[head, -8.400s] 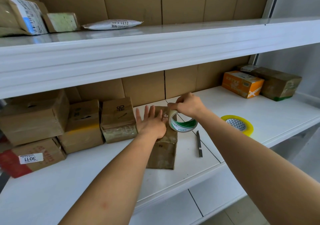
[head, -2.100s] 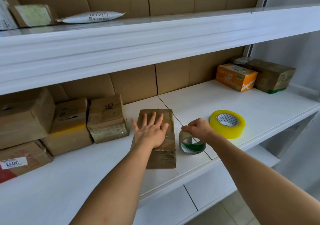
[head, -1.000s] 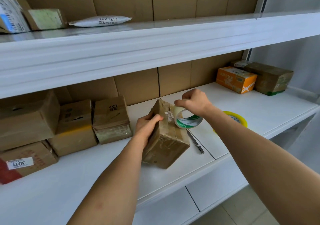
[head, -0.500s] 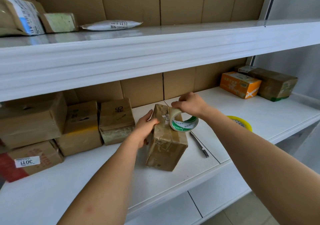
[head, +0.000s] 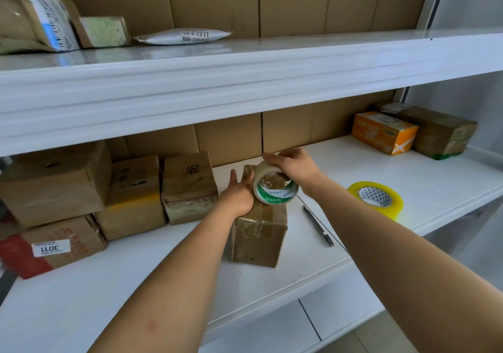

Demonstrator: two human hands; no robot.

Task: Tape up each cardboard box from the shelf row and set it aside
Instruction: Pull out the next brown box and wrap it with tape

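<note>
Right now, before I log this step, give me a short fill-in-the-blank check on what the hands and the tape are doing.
1. The right hand grips the ____-and-white tape roll over the box.
2. The left hand rests on the box's ____ side.
3. A spare ____ tape roll lies on the shelf right of the box.
4. The cutter lies between the box and the ____ roll.

Missing words: green; left; yellow; yellow

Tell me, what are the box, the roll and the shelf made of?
Box: brown cardboard, seemingly wrapped in glossy clear tape that wrinkles and shines. Roll: shiny see-through plastic tape, probably on a card core. Shelf: smooth white, glossy; painted metal or laminate, cannot tell.
</note>
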